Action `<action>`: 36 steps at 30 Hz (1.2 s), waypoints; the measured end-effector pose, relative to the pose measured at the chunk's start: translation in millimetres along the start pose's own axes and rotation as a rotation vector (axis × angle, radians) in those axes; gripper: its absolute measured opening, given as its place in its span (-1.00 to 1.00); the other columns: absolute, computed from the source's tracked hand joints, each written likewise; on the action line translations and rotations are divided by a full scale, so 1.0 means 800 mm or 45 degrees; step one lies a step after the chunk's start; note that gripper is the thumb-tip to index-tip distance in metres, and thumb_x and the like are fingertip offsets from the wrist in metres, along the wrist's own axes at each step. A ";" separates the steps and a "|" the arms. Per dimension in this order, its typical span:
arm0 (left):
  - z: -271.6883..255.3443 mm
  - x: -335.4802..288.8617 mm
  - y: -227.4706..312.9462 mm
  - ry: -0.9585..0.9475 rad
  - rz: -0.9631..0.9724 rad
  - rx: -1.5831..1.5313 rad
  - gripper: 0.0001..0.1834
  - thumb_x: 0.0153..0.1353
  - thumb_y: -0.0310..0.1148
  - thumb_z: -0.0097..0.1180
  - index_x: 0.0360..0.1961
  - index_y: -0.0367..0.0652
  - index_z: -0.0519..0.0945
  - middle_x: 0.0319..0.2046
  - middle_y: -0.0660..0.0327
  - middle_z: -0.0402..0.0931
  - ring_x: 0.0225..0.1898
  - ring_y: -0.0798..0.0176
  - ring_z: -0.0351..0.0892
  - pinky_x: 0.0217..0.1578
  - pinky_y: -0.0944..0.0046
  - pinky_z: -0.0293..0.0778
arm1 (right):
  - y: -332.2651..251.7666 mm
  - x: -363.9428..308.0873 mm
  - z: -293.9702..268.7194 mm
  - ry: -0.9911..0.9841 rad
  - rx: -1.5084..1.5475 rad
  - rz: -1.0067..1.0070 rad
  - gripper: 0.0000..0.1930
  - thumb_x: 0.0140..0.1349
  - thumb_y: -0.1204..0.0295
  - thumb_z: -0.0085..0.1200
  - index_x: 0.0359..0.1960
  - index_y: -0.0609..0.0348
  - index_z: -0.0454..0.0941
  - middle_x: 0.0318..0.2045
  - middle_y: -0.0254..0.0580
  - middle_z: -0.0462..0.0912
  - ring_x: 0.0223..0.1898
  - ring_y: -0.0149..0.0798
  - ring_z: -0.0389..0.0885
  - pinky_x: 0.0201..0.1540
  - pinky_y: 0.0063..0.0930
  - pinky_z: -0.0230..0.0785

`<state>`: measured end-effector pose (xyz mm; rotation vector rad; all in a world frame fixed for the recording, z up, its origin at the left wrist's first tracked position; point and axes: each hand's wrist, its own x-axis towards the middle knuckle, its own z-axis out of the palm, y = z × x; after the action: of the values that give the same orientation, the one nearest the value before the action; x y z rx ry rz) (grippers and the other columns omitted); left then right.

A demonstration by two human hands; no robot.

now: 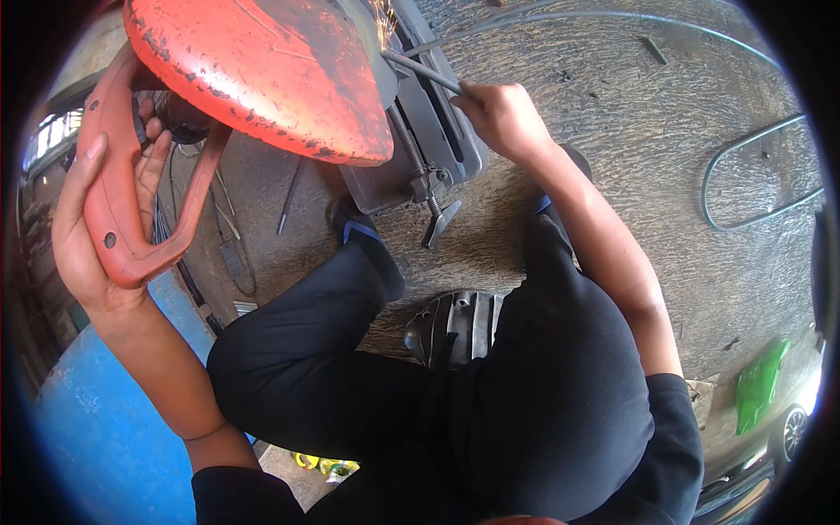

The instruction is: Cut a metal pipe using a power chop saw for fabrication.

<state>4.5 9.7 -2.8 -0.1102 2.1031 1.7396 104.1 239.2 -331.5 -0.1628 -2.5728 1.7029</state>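
My left hand [79, 227] is wrapped round the orange D-shaped handle [118, 214] of a chop saw, fingers through the loop near the trigger. The saw's scuffed orange blade guard [271, 79] hides most of the disc. In my right hand [503, 118] is a thin grey metal rod [424, 72], gripped in a closed fist, its far end at the disc. Sparks [383, 22] fly up from that spot. Below the guard lies the saw's dark base [372, 188] with a threaded vise screw [407, 140] and its T-shaped crank [442, 225].
Bent metal rods [713, 166] lie on the rough concrete floor to the right. A ribbed metal casting [459, 319] sits between my legs. A blue sheet [114, 420] is at lower left, a cord [241, 271] near it. A green piece [761, 385] and a car wheel [792, 429] show at right.
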 end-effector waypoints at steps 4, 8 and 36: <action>-0.002 0.001 -0.001 0.085 0.045 0.087 -0.50 0.26 -0.44 -0.06 0.15 -0.55 0.23 -0.02 -0.17 0.44 -0.06 0.08 0.55 0.06 0.13 0.48 | -0.002 0.002 -0.002 0.015 0.105 0.123 -0.72 0.19 0.27 0.06 -0.28 0.25 0.64 -0.59 0.08 0.58 -0.50 -0.01 0.61 -0.35 -0.28 0.45; -0.003 0.001 -0.001 0.117 0.023 0.110 -0.50 0.25 -0.45 -0.03 0.15 -0.55 0.23 -0.07 -0.17 0.46 -0.13 0.13 0.57 0.02 0.16 0.50 | 0.025 0.010 -0.010 -0.184 0.342 0.369 -0.64 0.23 0.21 -0.04 -0.28 0.30 0.64 -0.62 -0.03 0.57 -0.49 -0.17 0.61 -0.33 -0.31 0.42; 0.002 -0.002 -0.001 -0.051 0.005 -0.046 -0.48 0.29 -0.41 -0.09 0.22 -0.44 0.19 0.01 -0.11 0.43 0.03 0.06 0.48 0.18 0.13 0.36 | 0.014 -0.003 0.000 0.019 -0.031 -0.261 -0.80 0.16 0.37 0.12 -0.30 0.28 0.60 -0.53 0.14 0.57 -0.45 0.13 0.57 -0.39 -0.16 0.42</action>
<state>6.5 10.5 -3.2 -0.0808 2.0453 1.7676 106.8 243.1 -341.9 0.0845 -2.5005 1.5929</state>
